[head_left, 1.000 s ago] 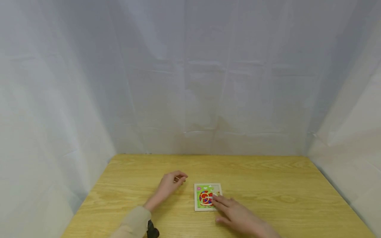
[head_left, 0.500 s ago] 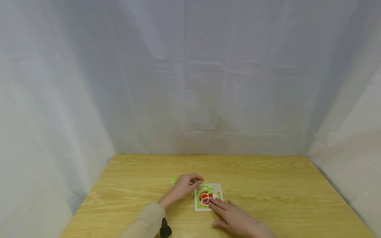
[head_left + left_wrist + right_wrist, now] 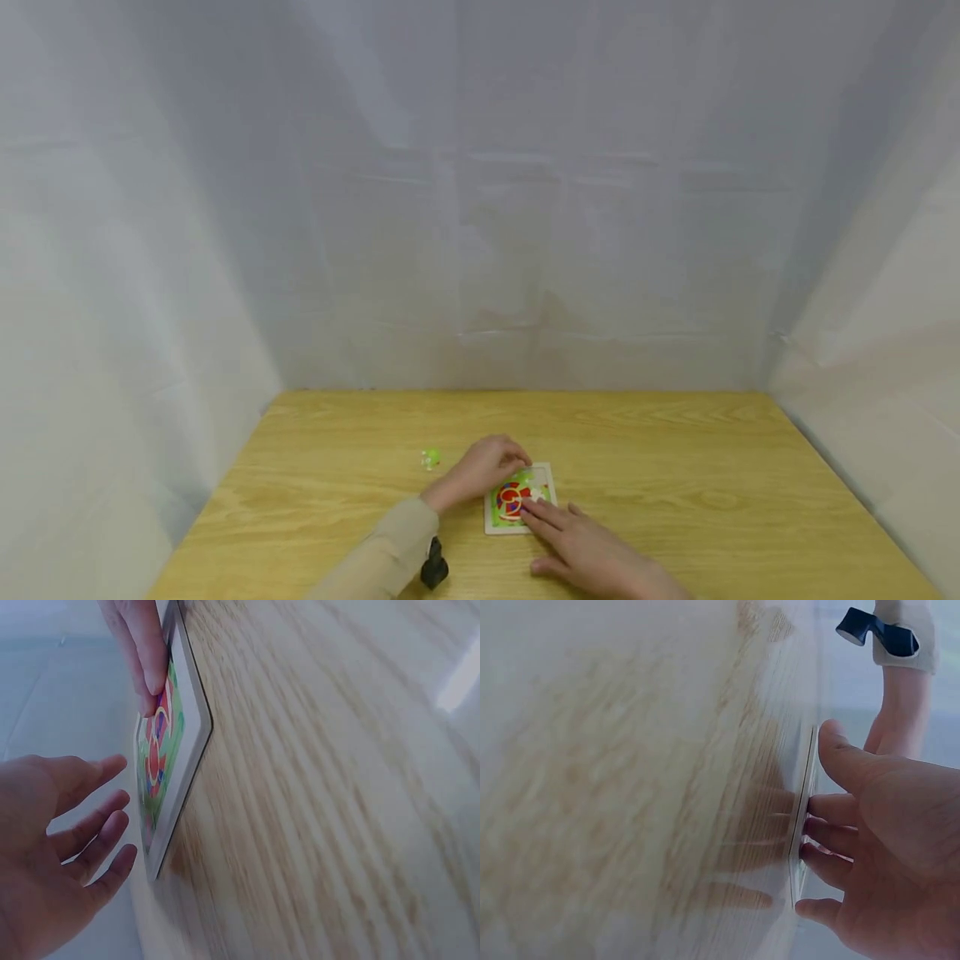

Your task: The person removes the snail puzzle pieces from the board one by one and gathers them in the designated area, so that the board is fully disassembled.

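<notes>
A square wooden picture puzzle (image 3: 495,529) with a pale frame lies on the table, showing a red and blue spiral on green. Its upper right part looks pale. My left hand (image 3: 487,467) bends over the puzzle's upper left, fingertips pointing down by the top edge. In the left wrist view, its fingers are apart beside the board; I cannot tell whether something thin is pinched there. My right hand (image 3: 588,546) rests its straight fingertips on the puzzle's right half, thumb on or near the table. A small green and white puzzle piece (image 3: 431,458) lies left of the left hand.
The wooden table (image 3: 720,500) reaches back to a pale hanging sheet (image 3: 600,250), with more sheeting at both sides. A black strap-like object (image 3: 434,564) sits at the left sleeve's cuff (image 3: 408,533).
My left hand has moved right from beside the puzzle to over its top edge, uncovering the green piece on the table. The right hand stays on the puzzle with little shift.
</notes>
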A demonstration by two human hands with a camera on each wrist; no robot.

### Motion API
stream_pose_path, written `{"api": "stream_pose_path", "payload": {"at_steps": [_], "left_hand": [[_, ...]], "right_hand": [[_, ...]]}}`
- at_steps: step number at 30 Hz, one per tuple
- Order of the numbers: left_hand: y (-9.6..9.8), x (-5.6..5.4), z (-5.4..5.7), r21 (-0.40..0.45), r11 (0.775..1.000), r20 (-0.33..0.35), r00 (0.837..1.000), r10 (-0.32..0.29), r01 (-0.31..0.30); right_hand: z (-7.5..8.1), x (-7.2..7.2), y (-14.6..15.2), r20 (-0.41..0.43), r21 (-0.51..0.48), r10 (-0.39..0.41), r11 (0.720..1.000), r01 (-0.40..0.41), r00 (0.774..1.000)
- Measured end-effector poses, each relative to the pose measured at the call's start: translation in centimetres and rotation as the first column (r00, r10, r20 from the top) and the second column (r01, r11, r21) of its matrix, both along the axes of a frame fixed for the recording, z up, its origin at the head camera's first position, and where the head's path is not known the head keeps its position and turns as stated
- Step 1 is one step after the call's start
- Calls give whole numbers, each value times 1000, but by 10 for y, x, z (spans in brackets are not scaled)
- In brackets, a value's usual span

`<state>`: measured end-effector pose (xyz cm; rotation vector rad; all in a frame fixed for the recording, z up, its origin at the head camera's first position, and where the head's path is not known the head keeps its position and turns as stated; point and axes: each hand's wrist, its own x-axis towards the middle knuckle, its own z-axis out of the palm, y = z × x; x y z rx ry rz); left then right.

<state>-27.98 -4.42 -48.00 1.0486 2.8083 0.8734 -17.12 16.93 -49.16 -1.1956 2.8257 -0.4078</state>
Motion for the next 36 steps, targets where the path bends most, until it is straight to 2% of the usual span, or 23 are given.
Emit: {"api": "stream_pose_path", "payload": {"at_steps": [10, 15, 20, 31, 36], "left_hand": [[4, -9, -6, -60, 998, 9, 999, -31, 31], [6, -10, -4, -72, 996, -2, 999, -50, 50], [6, -11, -2, -74, 996, 35, 998, -54, 57], [2, -8, 5, -181, 977, 56, 993, -100, 109], [2, -4, 8, -193, 977, 98, 992, -77, 95]], "right_hand": [[1, 0, 0, -11, 13, 1, 1000, -1, 1000], [2, 0, -1, -30, 22, 2, 1000, -1, 1000], [3, -1, -3, -8, 29, -13, 999, 14, 1000], [3, -1, -2, 11, 39, -23, 999, 23, 1000], [2, -2, -2, 32, 43, -28, 999, 26, 999]]}}
